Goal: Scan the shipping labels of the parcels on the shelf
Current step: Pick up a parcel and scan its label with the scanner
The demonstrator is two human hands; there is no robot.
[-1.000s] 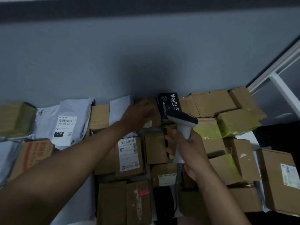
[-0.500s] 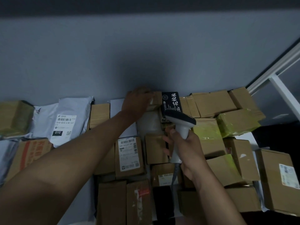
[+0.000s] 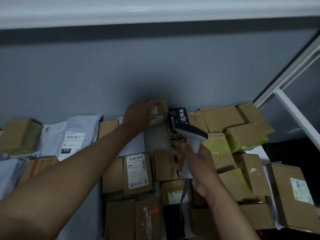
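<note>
Reaching to the back of the shelf, the left hand (image 3: 140, 113) was laid over a small box (image 3: 161, 110), with its fingers curled around the box top and the thumb against the near face. This box was tilted up against the grey wall (image 3: 155, 70) and was touching the black box (image 3: 178, 118) on its right side. A pale patch was seen on the small box under the hand, but it could not be read.

The scanner (image 3: 192, 141) was gripped by the right hand (image 3: 199, 165), with the fingers wrapped around the white handle. Its dark head was held just in front of the black box, and its cable (image 3: 183, 193) was hanging down from the handle.

Many parcels were packed closely on the shelf around the black box. A carton with a label (image 3: 137, 170) was lying in front and to the left of it. A white bag (image 3: 74, 137) marked 010 was seen far to the left. Two boxes in yellow-green tape (image 3: 245, 139) were placed to the right, and a white frame (image 3: 294, 108) was standing beyond them.
</note>
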